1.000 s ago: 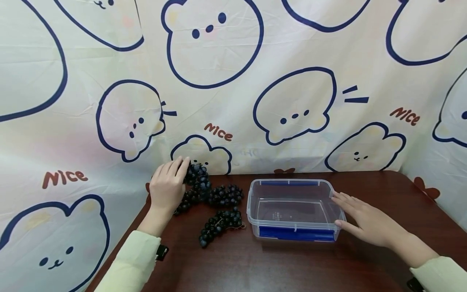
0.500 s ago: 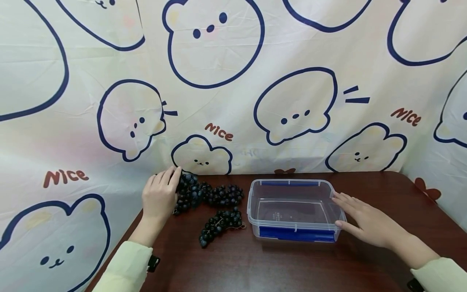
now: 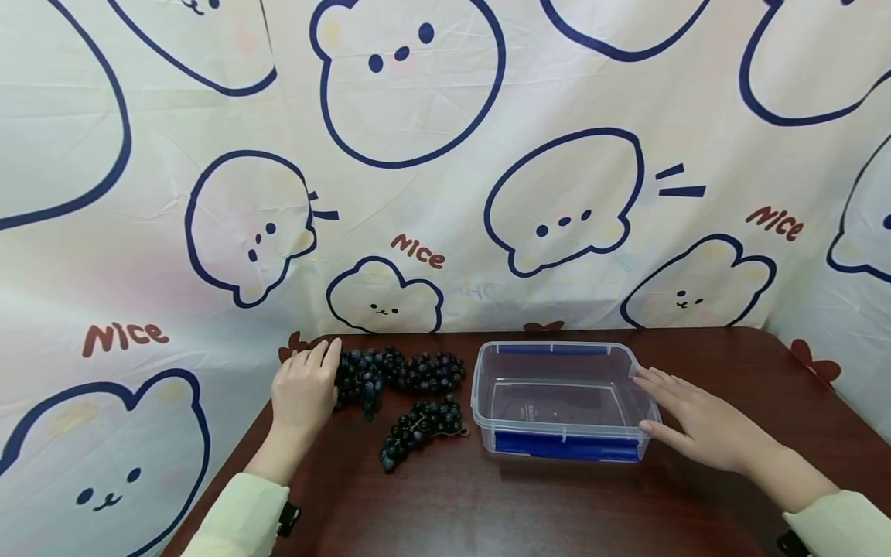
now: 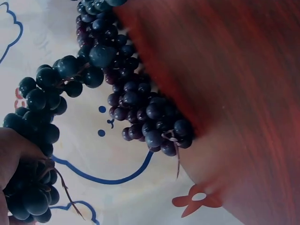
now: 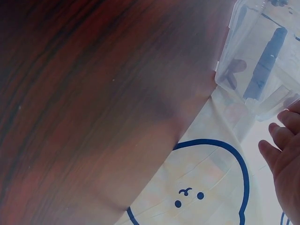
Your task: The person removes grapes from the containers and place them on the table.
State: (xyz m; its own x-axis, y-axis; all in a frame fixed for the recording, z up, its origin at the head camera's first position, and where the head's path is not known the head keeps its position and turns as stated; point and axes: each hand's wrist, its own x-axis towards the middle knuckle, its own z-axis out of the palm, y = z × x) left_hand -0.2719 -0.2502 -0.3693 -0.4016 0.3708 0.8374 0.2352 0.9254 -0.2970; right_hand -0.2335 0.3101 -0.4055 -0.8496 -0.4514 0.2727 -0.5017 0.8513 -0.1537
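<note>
At the table's back left, my left hand point(image 3: 302, 394) grips one end of a bunch of dark grapes point(image 3: 360, 381). In the left wrist view, its thumb point(image 4: 16, 152) presses over the held grapes point(image 4: 35, 199), and a thin stem sticks out below. The far part of the held bunch hangs close to a second bunch point(image 3: 430, 373). A third grape bunch point(image 3: 418, 432) lies nearer on the table, its stem towards the container. My right hand point(image 3: 703, 425) rests its outstretched fingertips against the right side of a clear plastic container point(image 3: 567, 428) with blue clips.
A dark brown wooden table point(image 3: 487, 510) carries everything. Behind it and at the sides hangs a pale cloth point(image 3: 459, 193) printed with cartoon bears, close to the table's back edge. The container stands without a lid, right of the grapes.
My left hand has moved left and lower, carrying its grape bunch down from beside the cloth towards the table. The right hand and container have stayed still.
</note>
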